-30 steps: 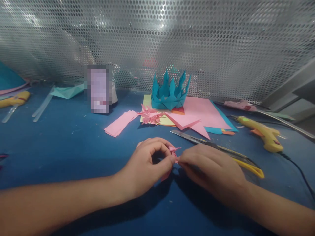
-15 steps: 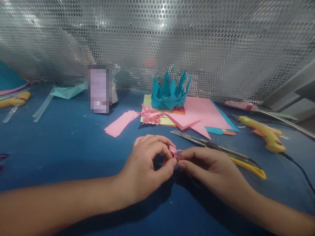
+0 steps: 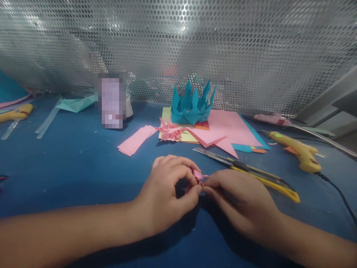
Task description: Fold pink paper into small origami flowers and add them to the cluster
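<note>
A small folded pink paper piece is pinched between my two hands, just above the blue table. My left hand curls round its left side, thumb and fingertips closed on it. From the right, my right hand closes thumb and forefinger on the piece's right edge. Much of the piece is hidden behind my fingers. Beyond my right hand lies a utility knife, its blade pointing left. Farther back sit a cluster of folded pink paper pieces and a fanned stack of pink paper strips.
A blue folded-paper crown stands on coloured paper sheets at the back. A yellow glue gun with a black cord lies right; another glue gun lies left. A blurred phone-like panel stands before the perforated metal wall.
My right hand has rolled over, its knuckles turned more upward, with the thumb and forefinger still at the pink piece. The piece sits slightly lower. My left hand has barely moved.
</note>
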`<state>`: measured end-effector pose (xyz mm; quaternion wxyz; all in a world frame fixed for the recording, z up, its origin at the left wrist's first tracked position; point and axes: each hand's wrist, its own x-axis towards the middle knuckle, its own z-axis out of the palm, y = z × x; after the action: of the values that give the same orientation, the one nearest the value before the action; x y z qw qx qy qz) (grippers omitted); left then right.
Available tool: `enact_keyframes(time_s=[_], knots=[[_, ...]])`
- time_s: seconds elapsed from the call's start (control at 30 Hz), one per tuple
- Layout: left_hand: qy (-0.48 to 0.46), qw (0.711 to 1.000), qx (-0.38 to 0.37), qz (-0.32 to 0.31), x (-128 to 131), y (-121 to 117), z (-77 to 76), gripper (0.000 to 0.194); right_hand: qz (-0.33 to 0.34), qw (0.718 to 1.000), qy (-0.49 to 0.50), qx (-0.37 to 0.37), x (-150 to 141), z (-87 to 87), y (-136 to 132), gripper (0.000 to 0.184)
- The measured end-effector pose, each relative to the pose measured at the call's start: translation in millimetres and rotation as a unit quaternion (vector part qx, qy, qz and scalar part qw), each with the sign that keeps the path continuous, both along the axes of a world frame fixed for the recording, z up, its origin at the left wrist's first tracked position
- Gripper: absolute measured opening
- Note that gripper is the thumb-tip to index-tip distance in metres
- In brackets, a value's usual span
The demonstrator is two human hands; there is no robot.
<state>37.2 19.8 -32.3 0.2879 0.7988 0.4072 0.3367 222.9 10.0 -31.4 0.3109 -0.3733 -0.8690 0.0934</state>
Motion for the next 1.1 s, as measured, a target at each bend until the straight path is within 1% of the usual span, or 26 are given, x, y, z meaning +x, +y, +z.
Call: enact_keyframes(time_s=[0.07, 0.13, 0.23, 0.37, 0.5, 0.6, 0.77, 0.87, 1.1], knots=[[-0.006, 1.0, -0.014, 0.006, 1, 0, 0.5, 0.01, 0.017, 0.994, -0.06, 0.092, 4, -2.4, 2, 0.023], [-0.022, 0.999, -0.035, 0.02, 2, 1, 0.6, 0.012, 0.037, 0.98, -0.106, 0.162, 8, -3.3, 4, 0.025], [-0.047, 0.995, -0.08, 0.037, 3, 4, -0.1, 0.013, 0.071, 0.966, -0.131, 0.21, 13, -1.6, 7, 0.021], [-0.068, 0.989, -0.124, 0.041, 3, 5, -0.8, 0.015, 0.079, 0.962, -0.13, 0.227, 15, 2.8, 9, 0.016], [-0.073, 0.986, -0.146, 0.038, 3, 5, 0.5, 0.014, 0.075, 0.952, -0.132, 0.265, 15, 4.5, 8, 0.016], [-0.075, 0.984, -0.159, 0.036, 3, 5, 1.9, 0.015, 0.079, 0.946, -0.14, 0.282, 17, 2.3, 6, 0.019], [-0.063, 0.985, -0.16, 0.027, 3, 5, 2.3, 0.015, 0.11, 0.942, -0.162, 0.273, 22, -4.6, 2, 0.032], [-0.062, 0.985, -0.16, 0.023, 2, 5, 1.6, 0.016, 0.124, 0.939, -0.173, 0.271, 22, -7.3, 1, 0.033], [-0.059, 0.985, -0.162, 0.015, 1, 4, 0.1, 0.016, 0.128, 0.935, -0.172, 0.283, 21, -8.7, 2, 0.032]])
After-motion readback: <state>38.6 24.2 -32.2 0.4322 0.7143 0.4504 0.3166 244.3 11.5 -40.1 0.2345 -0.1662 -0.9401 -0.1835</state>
